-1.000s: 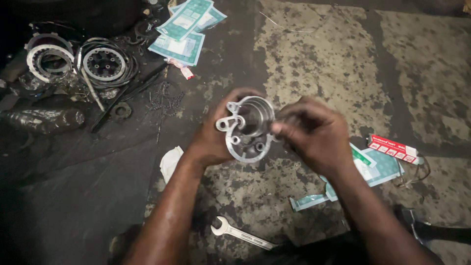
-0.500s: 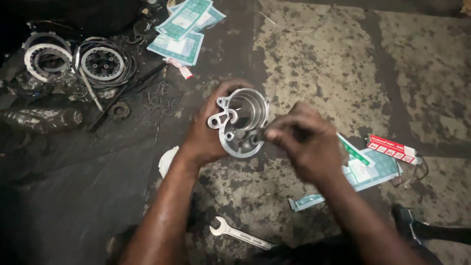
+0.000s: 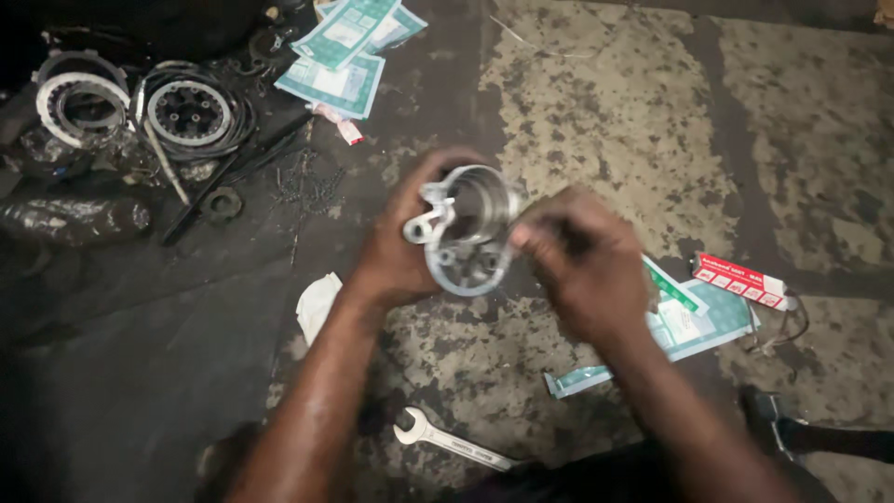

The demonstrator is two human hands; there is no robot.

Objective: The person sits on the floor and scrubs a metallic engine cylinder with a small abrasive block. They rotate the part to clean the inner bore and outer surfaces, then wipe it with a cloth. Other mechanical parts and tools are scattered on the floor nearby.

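A round silver metal housing (image 3: 468,228) with mounting lugs and a hollow bore is held up over a stained floor. My left hand (image 3: 396,256) grips it from the left and behind. The fingertips of my right hand (image 3: 582,256) are pinched against the housing's right rim; I cannot tell whether something small sits between them.
A silver open-end wrench (image 3: 452,441) lies on the floor below. Clutch plates and rings (image 3: 140,107) sit top left near a chain (image 3: 307,186). Green packets lie at the top (image 3: 349,51) and right (image 3: 694,321), beside a red and white box (image 3: 740,279). A white rag (image 3: 317,305) lies left.
The housing has been turned slightly in my left hand, its lugs now pointing more to the left. My right hand stays at its right rim.
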